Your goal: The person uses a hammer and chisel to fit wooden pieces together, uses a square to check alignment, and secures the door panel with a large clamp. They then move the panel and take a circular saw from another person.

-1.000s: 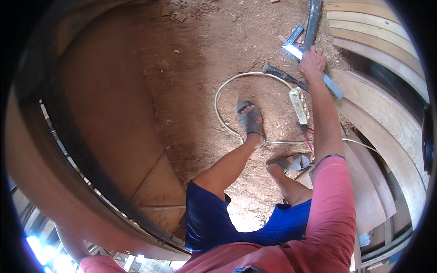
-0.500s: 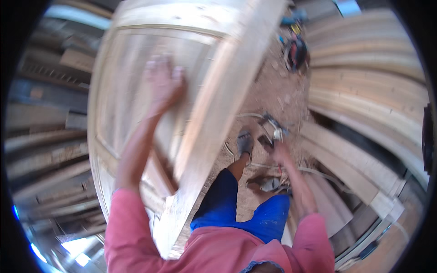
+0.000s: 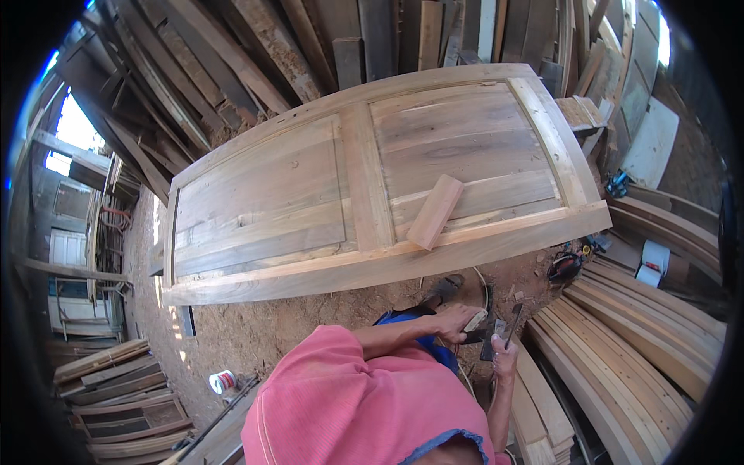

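Observation:
A large framed wooden panel (image 3: 360, 170), with two recessed fields, lies across in front of me, its near edge beyond my hands. On its right-hand field and near rail rests a short reddish wood block (image 3: 435, 211). To the right of my body, my left hand (image 3: 459, 322) is closed around a pale and dark part of a tool. Beside it, my right hand (image 3: 505, 359) grips the dark tool with flat metal pieces (image 3: 496, 335) from below. The tool's exact kind cannot be made out. Both hands are off the panel.
Stacked curved boards (image 3: 620, 341) rise close on the right. A black and red power tool (image 3: 564, 267) lies on the ground near the panel's right corner. Upright planks (image 3: 380, 39) lean behind the panel. A white tub (image 3: 222, 381) stands on the dirt at left.
My left hand has left the panel's surface and come over to the tool. My right hand has lifted from low by the ground. The view has swung round, showing the whole panel.

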{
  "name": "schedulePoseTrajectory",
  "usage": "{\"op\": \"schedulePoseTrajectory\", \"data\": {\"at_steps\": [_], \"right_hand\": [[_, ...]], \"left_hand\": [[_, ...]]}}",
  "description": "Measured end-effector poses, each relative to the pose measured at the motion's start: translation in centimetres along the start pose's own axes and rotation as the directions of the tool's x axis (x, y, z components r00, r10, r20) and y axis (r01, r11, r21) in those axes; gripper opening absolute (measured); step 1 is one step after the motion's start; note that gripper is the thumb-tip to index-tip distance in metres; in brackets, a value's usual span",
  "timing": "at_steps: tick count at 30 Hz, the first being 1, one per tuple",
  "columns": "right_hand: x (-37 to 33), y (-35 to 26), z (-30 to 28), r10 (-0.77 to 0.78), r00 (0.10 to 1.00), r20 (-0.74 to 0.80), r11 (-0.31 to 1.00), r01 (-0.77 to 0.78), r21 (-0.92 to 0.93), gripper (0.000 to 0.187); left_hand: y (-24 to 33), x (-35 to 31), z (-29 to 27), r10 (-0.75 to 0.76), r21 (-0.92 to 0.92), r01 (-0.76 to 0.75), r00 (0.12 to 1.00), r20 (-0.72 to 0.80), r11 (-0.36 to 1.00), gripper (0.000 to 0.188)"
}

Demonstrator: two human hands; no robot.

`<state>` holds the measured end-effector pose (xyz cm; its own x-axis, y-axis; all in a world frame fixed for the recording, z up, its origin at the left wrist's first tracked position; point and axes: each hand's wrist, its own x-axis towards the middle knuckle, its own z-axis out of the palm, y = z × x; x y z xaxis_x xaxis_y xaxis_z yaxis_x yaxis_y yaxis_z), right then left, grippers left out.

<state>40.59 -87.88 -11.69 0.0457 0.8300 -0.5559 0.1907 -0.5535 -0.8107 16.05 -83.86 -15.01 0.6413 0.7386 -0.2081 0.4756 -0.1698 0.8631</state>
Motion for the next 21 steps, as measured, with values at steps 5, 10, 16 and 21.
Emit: {"op": "schedulePoseTrajectory", "data": {"at_steps": [5, 10, 16, 21], "right_hand": [[-6.3, -11.8, 4.4, -0.117, 0.961, 0.251, 0.993, 0.114, 0.025, 0.026], [-8.4, -15.1, 10.4, -0.226, 0.861, 0.455, 0.974, 0.193, 0.118, 0.032], [-9.0, -20.2, 16.0, -0.353, 0.839, 0.413, 0.833, 0.483, -0.270, 0.054], [-6.8, -22.1, 25.1, -0.550, 0.783, 0.291, 0.575, 0.607, -0.548, 0.055]], "left_hand": [[3.9, -6.5, 1.5, 0.031, -0.084, -0.061, 0.948, -0.317, 0.995, 0.094], [3.8, -10.4, -4.1, -0.153, -0.272, -0.005, 0.816, -0.558, 0.962, 0.036], [2.6, -20.5, -10.8, -0.299, -0.268, 0.175, 0.786, -0.541, 0.947, 0.037], [-0.7, -28.6, -15.3, -0.542, -0.580, 0.200, 0.670, -0.507, 0.790, 0.046]]}}
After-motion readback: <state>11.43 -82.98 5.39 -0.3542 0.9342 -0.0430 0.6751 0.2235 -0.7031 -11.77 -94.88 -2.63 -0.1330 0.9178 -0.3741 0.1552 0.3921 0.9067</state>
